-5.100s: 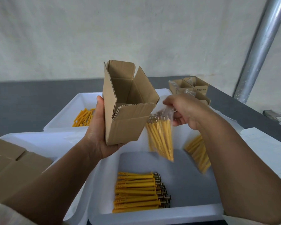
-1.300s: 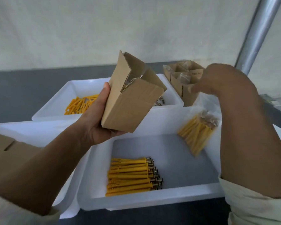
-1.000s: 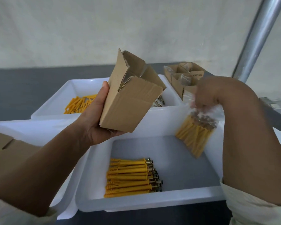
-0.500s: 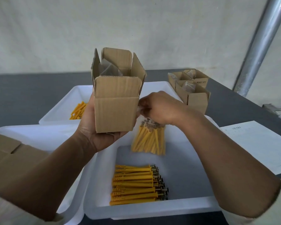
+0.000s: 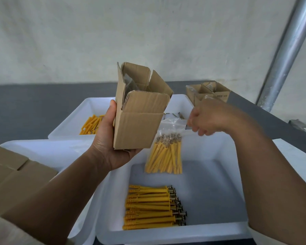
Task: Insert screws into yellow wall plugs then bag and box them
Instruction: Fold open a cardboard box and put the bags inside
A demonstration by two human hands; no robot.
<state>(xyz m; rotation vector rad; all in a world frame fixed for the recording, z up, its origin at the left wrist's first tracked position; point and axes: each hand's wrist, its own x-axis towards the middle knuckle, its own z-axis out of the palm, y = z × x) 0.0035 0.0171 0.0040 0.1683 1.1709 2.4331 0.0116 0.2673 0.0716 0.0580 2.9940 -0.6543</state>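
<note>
Bag of plugs (image 5: 167, 152), clear plastic with yellow plugs and screw heads up, hangs from the right hand (image 5: 207, 119). The fingers are curled and blurred, pinching its top edge. Bag is just right of the cardboard box (image 5: 140, 117), above the front white tray (image 5: 166, 236). Left hand (image 5: 109, 138) grips the box, thumb on the left wall and fingers wrapped under it. Flaps are up, with clear plastic showing inside. Assembled plugs (image 5: 152, 207) lie stacked in the front tray. Bare plugs (image 5: 91, 124) lie in the back tray (image 5: 74, 121). Small boxes (image 5: 217, 92) sit far right.
</note>
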